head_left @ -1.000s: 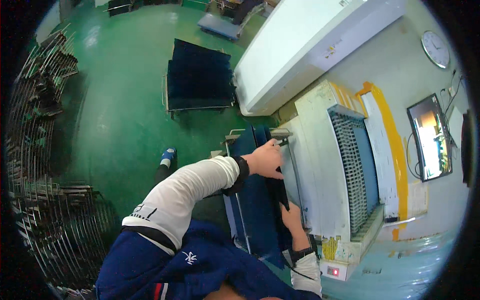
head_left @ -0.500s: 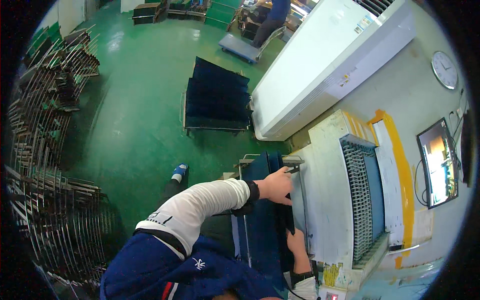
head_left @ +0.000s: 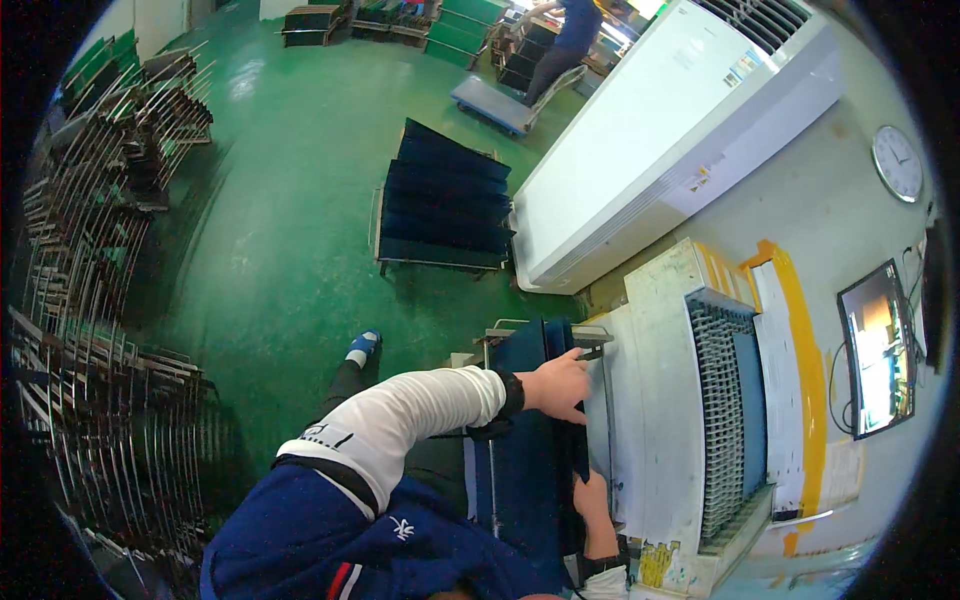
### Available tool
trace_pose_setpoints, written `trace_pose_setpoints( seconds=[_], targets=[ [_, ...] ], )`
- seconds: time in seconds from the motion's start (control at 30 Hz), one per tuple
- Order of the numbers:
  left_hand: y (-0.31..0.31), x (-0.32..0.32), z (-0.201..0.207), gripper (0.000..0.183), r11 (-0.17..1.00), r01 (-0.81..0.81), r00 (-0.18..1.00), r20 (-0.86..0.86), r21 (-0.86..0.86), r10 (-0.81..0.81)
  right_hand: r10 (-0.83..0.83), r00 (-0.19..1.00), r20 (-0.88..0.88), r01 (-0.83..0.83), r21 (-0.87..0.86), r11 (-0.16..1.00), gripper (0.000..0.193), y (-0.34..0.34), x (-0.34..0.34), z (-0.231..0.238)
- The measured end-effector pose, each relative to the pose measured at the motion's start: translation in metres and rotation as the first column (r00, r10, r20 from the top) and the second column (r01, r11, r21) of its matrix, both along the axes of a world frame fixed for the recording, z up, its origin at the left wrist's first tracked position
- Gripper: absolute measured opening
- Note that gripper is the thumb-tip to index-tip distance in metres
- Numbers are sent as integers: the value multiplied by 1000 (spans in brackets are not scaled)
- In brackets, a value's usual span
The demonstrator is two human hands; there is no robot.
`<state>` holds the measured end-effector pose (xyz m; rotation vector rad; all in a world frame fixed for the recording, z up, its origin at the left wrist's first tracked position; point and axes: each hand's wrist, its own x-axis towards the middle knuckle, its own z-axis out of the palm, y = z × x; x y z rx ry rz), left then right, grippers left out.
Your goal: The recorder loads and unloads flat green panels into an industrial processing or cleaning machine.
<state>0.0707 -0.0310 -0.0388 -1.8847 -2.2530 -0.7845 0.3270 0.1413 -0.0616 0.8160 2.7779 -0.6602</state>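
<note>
Several thin, dark blue panels (head_left: pixel 522 465) stand side by side in a metal-framed rack (head_left: pixel 489 478) in front of me. My left hand (head_left: pixel 558 387) reaches across with its index finger stretched out and its thumb bent down, closed on the upper edge of the outermost panel on the right. Lower down, my right hand (head_left: pixel 595 500) grips that same panel's edge; some of its fingers are hidden behind the panel. Right beside the rack stands a pale machine (head_left: pixel 655 410) with a mesh conveyor (head_left: pixel 718 420) in its opening.
Another rack of dark panels (head_left: pixel 445 205) stands on the green floor ahead, next to a tall white cabinet unit (head_left: pixel 640 140). Wire racks (head_left: pixel 110 250) crowd the left side. A person (head_left: pixel 575 40) stands at a blue trolley (head_left: pixel 492 104) far off. A screen (head_left: pixel 878 350) hangs right.
The whole view has shifted slightly, so things sit a little lower and further right. Both hands keep nearly the same places on the panel. The far person's arm has moved.
</note>
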Motion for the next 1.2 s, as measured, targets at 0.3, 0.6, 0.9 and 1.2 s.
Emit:
trace_pose_setpoints(
  seconds=[0.3,0.6,0.9,1.2],
  targets=[
    [0,1,1,51,1000,0,1000,-5,2,0,17,1000,-5,-16,8,1000,35,14,5,-18],
    [-1,1,3,52,1000,4,1000,10,-17,-4,40,998,-56,-41,-23,999,30,4,3,-6],
    [-1,1,-1,50,999,-1,1000,1,51,1,-6,997,-75,-2,-98,995,30,-3,1,0],
    [-3,2,-2,48,998,-5,1000,12,67,4,9,994,-107,-14,-50,999,28,-13,-1,8]
  ],
)
